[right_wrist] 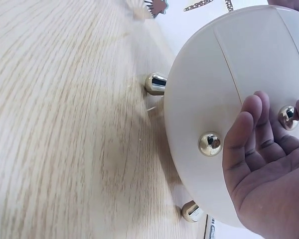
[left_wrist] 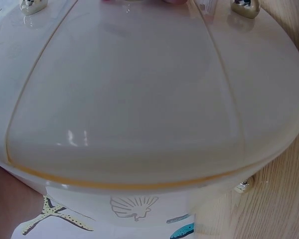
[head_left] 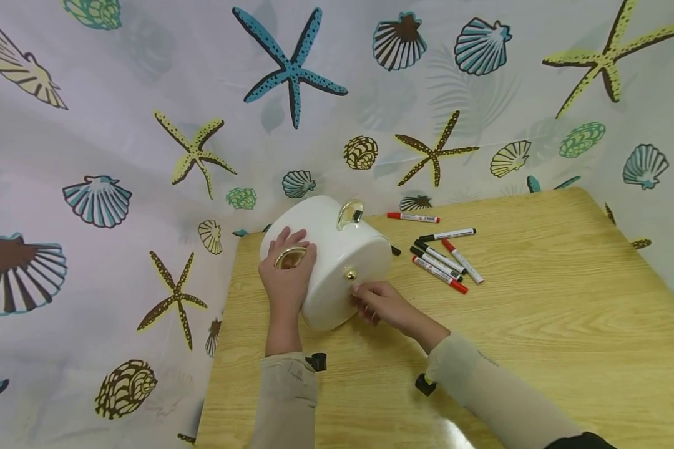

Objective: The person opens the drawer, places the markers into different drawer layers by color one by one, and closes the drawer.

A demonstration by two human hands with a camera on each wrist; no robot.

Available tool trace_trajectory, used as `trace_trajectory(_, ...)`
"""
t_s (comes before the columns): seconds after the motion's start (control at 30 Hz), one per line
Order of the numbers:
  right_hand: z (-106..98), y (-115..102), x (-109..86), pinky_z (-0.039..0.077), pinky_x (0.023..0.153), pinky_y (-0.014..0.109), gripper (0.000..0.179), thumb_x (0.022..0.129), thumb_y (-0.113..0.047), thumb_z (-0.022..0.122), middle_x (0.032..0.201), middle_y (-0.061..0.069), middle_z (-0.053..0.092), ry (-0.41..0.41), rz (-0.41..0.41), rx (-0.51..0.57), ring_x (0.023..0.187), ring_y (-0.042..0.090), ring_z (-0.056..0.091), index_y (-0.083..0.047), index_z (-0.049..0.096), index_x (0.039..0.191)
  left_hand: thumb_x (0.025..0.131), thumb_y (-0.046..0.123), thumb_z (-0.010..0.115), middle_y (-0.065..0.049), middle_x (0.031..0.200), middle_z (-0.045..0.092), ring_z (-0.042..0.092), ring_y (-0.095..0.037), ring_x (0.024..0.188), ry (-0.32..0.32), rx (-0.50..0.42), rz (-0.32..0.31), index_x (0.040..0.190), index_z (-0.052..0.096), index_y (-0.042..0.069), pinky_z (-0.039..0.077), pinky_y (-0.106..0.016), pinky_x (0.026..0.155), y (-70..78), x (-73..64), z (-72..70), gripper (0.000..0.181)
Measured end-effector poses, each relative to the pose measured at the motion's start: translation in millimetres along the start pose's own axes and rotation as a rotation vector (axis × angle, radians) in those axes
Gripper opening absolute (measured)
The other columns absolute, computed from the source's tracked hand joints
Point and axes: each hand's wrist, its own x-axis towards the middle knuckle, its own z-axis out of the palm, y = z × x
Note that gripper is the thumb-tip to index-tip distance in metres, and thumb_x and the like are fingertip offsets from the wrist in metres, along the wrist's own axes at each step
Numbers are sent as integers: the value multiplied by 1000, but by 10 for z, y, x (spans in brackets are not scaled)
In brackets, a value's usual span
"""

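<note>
A white rounded box (head_left: pixel 328 234) with gold fittings stands at the table's left side, its oval face turned toward the right hand. My left hand (head_left: pixel 286 277) rests on top of the box, its fingers pointing away and a gold loop handle (head_left: pixel 291 257) showing between thumb and fingers. A second gold loop (head_left: pixel 351 215) sits farther back. In the right wrist view, my right hand (right_wrist: pixel 276 174) has its thumb tip on one gold knob (right_wrist: pixel 288 117); its fingers gather beside that knob. Another round knob (right_wrist: pixel 210 144) lies just outside the fingers. Thin seams run across the oval face.
Several red-capped and black-capped markers (head_left: pixel 440 259) lie in a loose group to the right of the box. Another red marker (head_left: pixel 413 217) is near the back edge. A shell-and-starfish patterned cloth (head_left: pixel 314 156) hangs behind the wooden table (head_left: pixel 539 299) and along its sides.
</note>
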Motion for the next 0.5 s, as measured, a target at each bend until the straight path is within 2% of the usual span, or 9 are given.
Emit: trace_trajectory(0.5,32,-31,-70,53,59,28,52,113,-41,49,80,4,64,20,-2,15,68,18,61,8,67,110,91,34,84,12,121,79,53,1,142,-6,46,-58,103,83,15,21,-31,134,37,-6,6,22)
